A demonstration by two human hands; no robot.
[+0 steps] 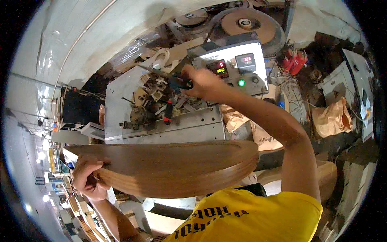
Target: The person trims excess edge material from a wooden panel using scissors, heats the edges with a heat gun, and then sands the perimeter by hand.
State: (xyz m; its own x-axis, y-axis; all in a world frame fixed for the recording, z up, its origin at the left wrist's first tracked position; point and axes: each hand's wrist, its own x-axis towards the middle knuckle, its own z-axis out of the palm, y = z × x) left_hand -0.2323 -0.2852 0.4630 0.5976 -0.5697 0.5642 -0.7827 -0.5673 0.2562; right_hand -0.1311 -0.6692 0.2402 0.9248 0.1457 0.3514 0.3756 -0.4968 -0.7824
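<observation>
A thick wood-grain board (169, 161) with a curved, banded edge lies across the front of me. My left hand (89, 177) is closed around its left end, thumb on top. Farther off, above a cluttered grey metal machine table (189, 131), my right hand (205, 84) is closed on a dark-handled tool (178, 83). A long thin part seems to run from it toward the upper left; its exact kind is unclear. Beneath that hand are small metal blocks and scraps (155, 90) and a red-and-black handled tool (168, 112).
Just behind my right hand stands a control panel (260, 60) with lit displays and a green light. A metal fitting (138, 115) rises from the table's left part. Paper sacks (332, 117) sit at right, near a red object (293, 61). A large edging roll (258, 26) lies at the back.
</observation>
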